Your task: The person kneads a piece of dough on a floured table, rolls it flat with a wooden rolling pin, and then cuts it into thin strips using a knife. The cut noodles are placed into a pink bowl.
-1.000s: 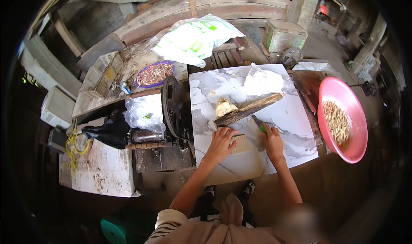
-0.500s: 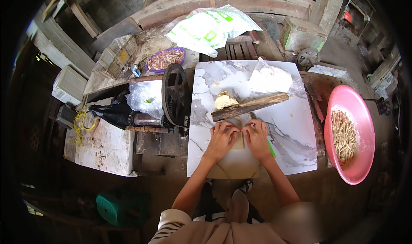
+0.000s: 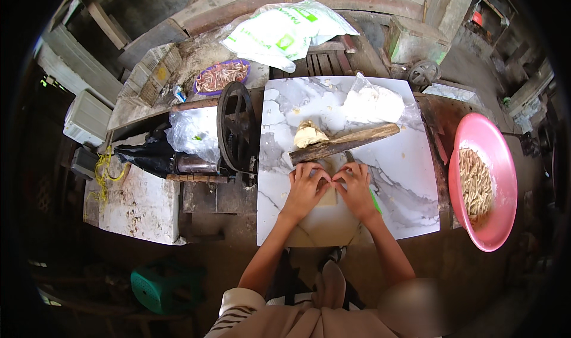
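My left hand (image 3: 304, 186) and my right hand (image 3: 354, 189) meet over the near half of the marble-patterned board (image 3: 410, 189), fingers curled and thumbs almost touching. Between and beneath them lies a flat pale piece of dough (image 3: 326, 200), pinched at its far part. My fingers cover much of it. Just beyond the fingertips, a worn wooden bar (image 3: 345, 144) lies at a slant. A lump of cream-coloured dough (image 3: 309, 135) rests against its far side. Beside my right hand a narrow green object (image 3: 375, 201) shows, mostly hidden.
A bag of white powder (image 3: 373, 105) stands at the board's far right. To the right is a pink basin (image 3: 501, 186) of short dough strips. A hand-wheel machine (image 3: 233, 127) borders the left, with a purple-rimmed tray (image 3: 221, 77) and white sack (image 3: 288, 31) behind.
The view has shifted slightly, so the surroundings sit a little higher and further left. Both hands stay at the dough, with fingers slightly more arched.
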`<state>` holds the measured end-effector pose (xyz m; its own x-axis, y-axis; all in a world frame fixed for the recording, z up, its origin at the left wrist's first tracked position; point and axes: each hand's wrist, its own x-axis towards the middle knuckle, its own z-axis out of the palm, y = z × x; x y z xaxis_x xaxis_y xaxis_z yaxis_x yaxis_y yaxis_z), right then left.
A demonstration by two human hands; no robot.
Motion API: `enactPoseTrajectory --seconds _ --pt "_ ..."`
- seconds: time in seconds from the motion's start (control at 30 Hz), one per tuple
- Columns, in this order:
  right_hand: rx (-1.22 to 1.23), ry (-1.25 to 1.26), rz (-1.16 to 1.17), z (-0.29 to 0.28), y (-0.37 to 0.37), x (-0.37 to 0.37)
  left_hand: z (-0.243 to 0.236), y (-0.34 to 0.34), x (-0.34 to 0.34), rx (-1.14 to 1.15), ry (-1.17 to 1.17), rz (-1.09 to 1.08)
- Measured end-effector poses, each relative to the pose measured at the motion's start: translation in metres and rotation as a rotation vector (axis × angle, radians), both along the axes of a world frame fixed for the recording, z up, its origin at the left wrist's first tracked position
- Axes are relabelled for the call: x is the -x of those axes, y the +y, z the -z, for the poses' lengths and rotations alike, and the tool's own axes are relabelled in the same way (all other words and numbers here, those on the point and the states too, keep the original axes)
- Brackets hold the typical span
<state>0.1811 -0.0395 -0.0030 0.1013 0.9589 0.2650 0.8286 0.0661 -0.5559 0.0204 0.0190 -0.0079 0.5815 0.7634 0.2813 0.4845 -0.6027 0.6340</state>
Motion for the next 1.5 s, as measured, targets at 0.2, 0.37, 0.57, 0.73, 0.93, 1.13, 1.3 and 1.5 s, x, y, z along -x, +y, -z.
enactPoseTrajectory --seconds 0.2,0.37,0.57,0.73,0.93,1.13,1.3,1.5 --pt "-0.074 0.048 0.07 -0.02 -0.018 -0.002 -0.02 -0.008 0.01 0.026 -0.063 0.022" --pt "-0.174 0.097 0.2 -0.059 -0.053 -0.022 -0.056 -0.018 0.007 0.037 -0.169 0.077" --pt "-0.3 -0.044 0.429 -0.128 -0.121 -0.088 -0.128 -0.034 -0.078 -0.056 -0.336 0.291" --pt "-0.321 -0.108 0.651 -0.158 -0.188 -0.167 -0.154 -0.068 -0.2 -0.061 -0.473 0.568" --pt "-0.162 -0.11 0.771 -0.136 -0.25 -0.257 -0.136 -0.118 -0.33 -0.126 -0.301 0.831" --pt "0.083 0.035 0.777 -0.109 -0.264 -0.293 -0.098 -0.126 -0.376 -0.18 0.01 0.886" --pt "0.004 -0.013 0.779 -0.099 -0.25 -0.308 -0.097 -0.115 -0.378 -0.273 0.06 0.782" --pt "-0.19 0.1 0.732 -0.143 -0.209 -0.274 -0.141 -0.093 -0.317 -0.216 -0.154 0.582"
